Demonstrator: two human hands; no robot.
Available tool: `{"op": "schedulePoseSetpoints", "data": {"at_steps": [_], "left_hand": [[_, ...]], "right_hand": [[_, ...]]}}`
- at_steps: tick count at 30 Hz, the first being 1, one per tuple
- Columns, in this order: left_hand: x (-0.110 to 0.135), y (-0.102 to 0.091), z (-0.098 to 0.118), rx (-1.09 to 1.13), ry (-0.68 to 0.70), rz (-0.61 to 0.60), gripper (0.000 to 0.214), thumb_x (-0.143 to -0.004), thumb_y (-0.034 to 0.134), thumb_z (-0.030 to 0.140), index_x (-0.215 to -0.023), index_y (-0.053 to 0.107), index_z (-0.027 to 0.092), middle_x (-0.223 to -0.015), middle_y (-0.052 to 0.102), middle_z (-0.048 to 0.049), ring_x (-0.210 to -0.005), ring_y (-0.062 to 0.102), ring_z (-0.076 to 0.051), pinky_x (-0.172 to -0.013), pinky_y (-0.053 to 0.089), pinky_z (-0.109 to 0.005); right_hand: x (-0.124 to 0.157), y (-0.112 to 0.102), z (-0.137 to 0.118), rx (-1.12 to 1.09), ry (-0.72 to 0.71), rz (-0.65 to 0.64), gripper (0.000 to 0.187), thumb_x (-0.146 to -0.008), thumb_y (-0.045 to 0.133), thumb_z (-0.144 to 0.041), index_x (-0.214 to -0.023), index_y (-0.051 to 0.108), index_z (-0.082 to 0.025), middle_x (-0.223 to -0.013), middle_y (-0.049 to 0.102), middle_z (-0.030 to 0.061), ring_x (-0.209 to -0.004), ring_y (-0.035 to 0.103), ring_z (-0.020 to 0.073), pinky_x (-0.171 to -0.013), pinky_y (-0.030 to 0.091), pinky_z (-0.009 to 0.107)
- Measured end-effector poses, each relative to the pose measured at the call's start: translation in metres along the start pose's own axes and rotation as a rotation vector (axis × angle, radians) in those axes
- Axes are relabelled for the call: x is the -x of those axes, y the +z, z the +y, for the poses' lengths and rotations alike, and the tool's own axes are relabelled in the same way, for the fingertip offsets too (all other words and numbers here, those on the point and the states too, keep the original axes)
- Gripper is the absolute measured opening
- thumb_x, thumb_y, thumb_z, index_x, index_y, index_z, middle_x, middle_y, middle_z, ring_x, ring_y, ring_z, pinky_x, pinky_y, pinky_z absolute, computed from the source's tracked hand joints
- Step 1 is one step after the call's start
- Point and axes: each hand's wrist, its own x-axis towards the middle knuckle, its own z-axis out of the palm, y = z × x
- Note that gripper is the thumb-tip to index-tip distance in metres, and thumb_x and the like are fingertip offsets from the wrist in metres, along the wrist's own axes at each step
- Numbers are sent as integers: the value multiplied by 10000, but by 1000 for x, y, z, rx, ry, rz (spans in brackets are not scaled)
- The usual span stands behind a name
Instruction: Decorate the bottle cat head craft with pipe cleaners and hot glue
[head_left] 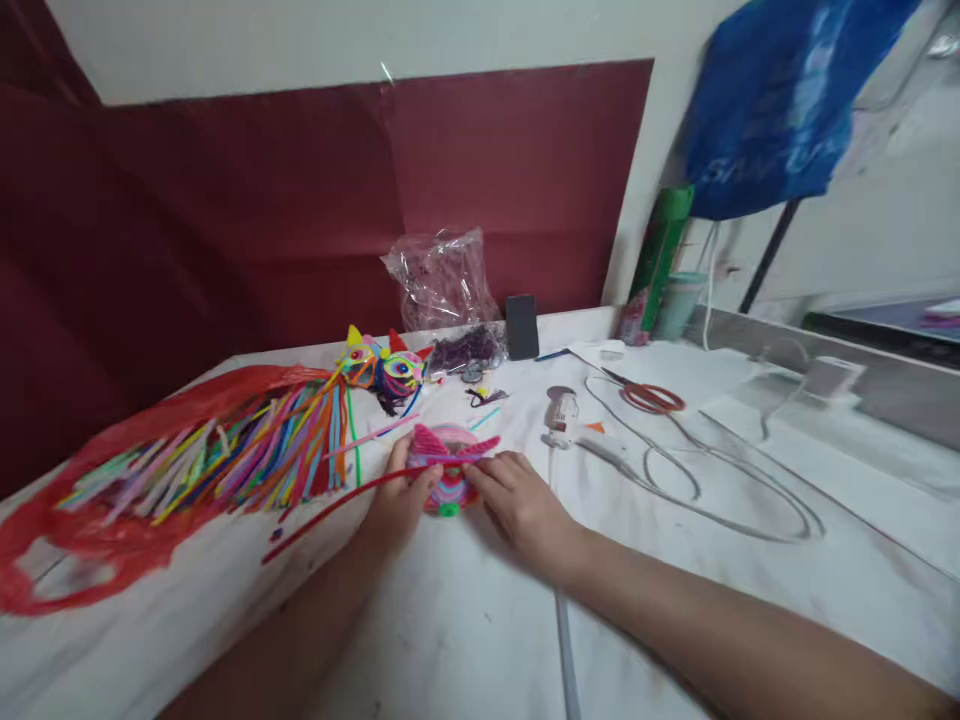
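A pink pipe-cleaner disc, green at 6 o'clock, is pinched by the closed fingers of left hand and right hand; lettering on the blue bag, at 1 o'clock, is blurred.

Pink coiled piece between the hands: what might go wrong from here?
1. The long red stem sticks out leftward from the pink coiled piece at the left hand; it could snag the loose pile of stems nearby.
2. The glue gun lies close to the right hand, and its cord runs past that wrist; a tug might drag it.
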Motion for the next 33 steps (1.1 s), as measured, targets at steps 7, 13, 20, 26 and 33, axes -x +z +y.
{"op": "schedulePoseSetpoints", "data": {"at_steps": [7,13,20,26,33], "left_hand": [[-3,-9,-3,35,20,-36,611,-669,655,308,-1246,500,181,-932,660,-28,-809,615,-190,-753,487,-297],[-6,-11,-15,70,32,-27,659,-676,650,300,-1303,470,203,-1073,648,-60,-908,621,-214,-812,499,-338],[-6,-12,-16,75,38,-14,666,-676,665,299,-1310,480,214,-1101,654,-65,-902,638,-213,-813,515,-342],[-7,-11,-15,18,51,33,663,-662,693,299,-1289,500,195,-1075,664,-66,-841,642,-196,-772,522,-317],[-9,-15,-8,-56,22,-55,623,-684,653,298,-1272,482,177,-882,657,-23,-716,615,-178,-684,508,-301]], "right_hand": [[0,0,-1,-51,27,-16,332,-931,394,-83,-1229,538,-117,-941,656,134,-838,551,246,-732,450,398],[1,0,0,-96,8,21,377,-936,372,-74,-1288,487,-139,-964,651,139,-866,575,245,-721,481,389],[4,2,-4,-124,53,62,379,-943,373,-90,-1302,474,-157,-983,627,147,-900,582,241,-754,516,389],[5,3,-6,-107,93,81,357,-930,392,-80,-1265,486,-163,-965,611,137,-880,579,229,-733,529,379],[5,6,-6,-89,84,81,368,-926,389,-62,-1269,471,-167,-960,610,127,-871,575,223,-732,531,376]]}}
